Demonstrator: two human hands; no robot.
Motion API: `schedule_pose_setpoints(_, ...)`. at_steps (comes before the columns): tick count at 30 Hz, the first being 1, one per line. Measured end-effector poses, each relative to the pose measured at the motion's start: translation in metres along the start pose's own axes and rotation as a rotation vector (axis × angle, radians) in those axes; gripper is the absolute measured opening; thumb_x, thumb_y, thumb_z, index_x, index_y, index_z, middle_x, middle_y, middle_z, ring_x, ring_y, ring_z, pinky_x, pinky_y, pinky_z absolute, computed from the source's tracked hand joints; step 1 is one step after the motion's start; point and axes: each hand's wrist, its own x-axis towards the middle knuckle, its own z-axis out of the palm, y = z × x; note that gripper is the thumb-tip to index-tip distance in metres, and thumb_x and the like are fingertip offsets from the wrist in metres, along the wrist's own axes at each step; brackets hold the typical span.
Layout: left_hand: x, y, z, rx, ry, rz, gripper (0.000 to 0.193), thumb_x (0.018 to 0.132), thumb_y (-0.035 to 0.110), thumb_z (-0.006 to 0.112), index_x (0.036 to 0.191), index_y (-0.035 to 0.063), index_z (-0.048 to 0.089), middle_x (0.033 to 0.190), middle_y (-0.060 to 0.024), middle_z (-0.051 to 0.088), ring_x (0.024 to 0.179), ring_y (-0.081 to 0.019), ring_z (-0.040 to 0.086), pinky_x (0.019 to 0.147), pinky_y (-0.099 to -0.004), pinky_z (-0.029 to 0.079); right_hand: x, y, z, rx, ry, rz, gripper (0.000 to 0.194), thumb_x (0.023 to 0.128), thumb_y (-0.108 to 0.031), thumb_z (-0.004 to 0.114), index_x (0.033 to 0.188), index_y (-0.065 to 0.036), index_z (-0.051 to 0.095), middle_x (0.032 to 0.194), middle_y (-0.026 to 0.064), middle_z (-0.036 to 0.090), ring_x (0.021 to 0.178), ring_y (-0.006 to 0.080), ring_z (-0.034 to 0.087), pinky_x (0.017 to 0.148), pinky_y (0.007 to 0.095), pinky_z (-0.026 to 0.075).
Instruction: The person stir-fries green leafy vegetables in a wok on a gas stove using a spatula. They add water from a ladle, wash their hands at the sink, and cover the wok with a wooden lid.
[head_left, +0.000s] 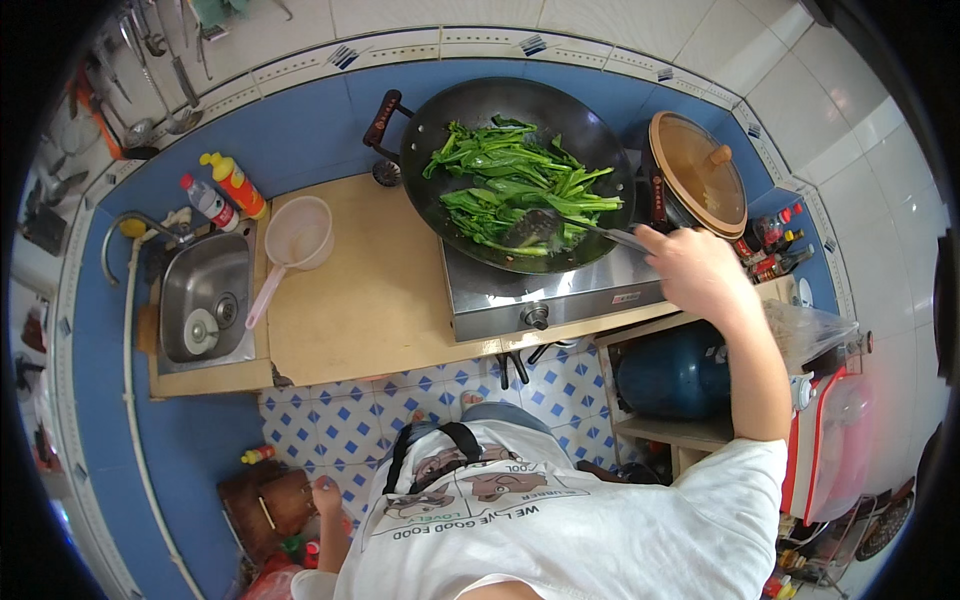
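Observation:
My right hand grips the handle of a metal wok spatula at the right side of a large dark wok. The spatula's blade is down in the wok, against green leafy vegetables with thick stems. Under the wok is a stainless steel gas stove with a black knob on its front. My left hand hangs low at my side, away from the counter. Its fingers look partly curled, and whether it holds anything is not clear.
Right of the wok stands a lidded pot, with several sauce bottles beyond. A pink-handled strainer lies on the counter near a steel sink. Plastic bottles stand behind it. A blue gas cylinder sits below.

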Motion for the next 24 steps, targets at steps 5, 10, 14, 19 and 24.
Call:
schedule_pose_setpoints(5,0.009,-0.004,0.005,-0.063,-0.015,0.019,0.033,0.071,0.013,0.056,0.099,-0.0035,0.057,0.1,-0.0195,0.059,0.095,-0.0307,0.055,0.084,-0.0353,0.042,0.056,-0.018,0.045,0.06,0.08,0.015,0.024,0.081,-0.013,0.05,0.104,-0.006,0.051,0.07,0.0157,0.06,0.067,0.032,0.061,0.056,0.0401,0.049)
schedule_pose_setpoints(10,0.006,0.018,0.004,-0.05,-0.036,0.01,0.034,0.071,0.014,0.057,0.1,-0.0032,0.057,0.101,-0.0202,0.058,0.095,-0.0312,0.055,0.085,-0.0355,0.041,0.069,-0.019,0.038,0.166,0.058,0.072,0.027,0.082,-0.014,0.049,0.108,-0.007,0.053,0.075,0.018,0.061,0.074,0.034,0.06,0.064,0.0421,0.049)
schedule_pose_setpoints(14,0.001,0.002,0.004,-0.041,-0.021,0.024,0.034,0.07,0.014,0.057,0.1,-0.0024,0.057,0.101,-0.0196,0.058,0.096,-0.0317,0.054,0.084,-0.0354,0.041,0.065,0.005,0.017,0.373,0.135,0.099,0.026,0.081,-0.015,0.05,0.105,-0.01,0.058,0.088,0.0184,0.061,0.082,0.0337,0.059,0.073,0.0426,0.048)
schedule_pose_setpoints(19,-0.004,-0.009,0.002,0.037,0.003,0.035,0.033,0.07,0.014,0.057,0.099,-0.0021,0.057,0.097,-0.0188,0.059,0.093,-0.0316,0.056,0.082,-0.0357,0.042,0.078,0.007,0.007,0.169,0.257,0.179,0.028,0.082,-0.012,0.046,0.11,-0.011,0.049,0.081,0.017,0.061,0.077,0.0338,0.06,0.065,0.0425,0.049)
schedule_pose_setpoints(24,-0.009,0.007,-0.002,0.011,-0.044,-0.023,0.034,0.069,0.015,0.057,0.098,-0.0029,0.058,0.097,-0.019,0.059,0.093,-0.0315,0.056,0.083,-0.0353,0.042,0.111,0.015,0.06,-0.121,0.273,-0.052,0.04,0.078,-0.006,0.045,0.117,-0.011,0.042,0.075,0.013,0.06,0.068,0.0283,0.062,0.055,0.0381,0.05)
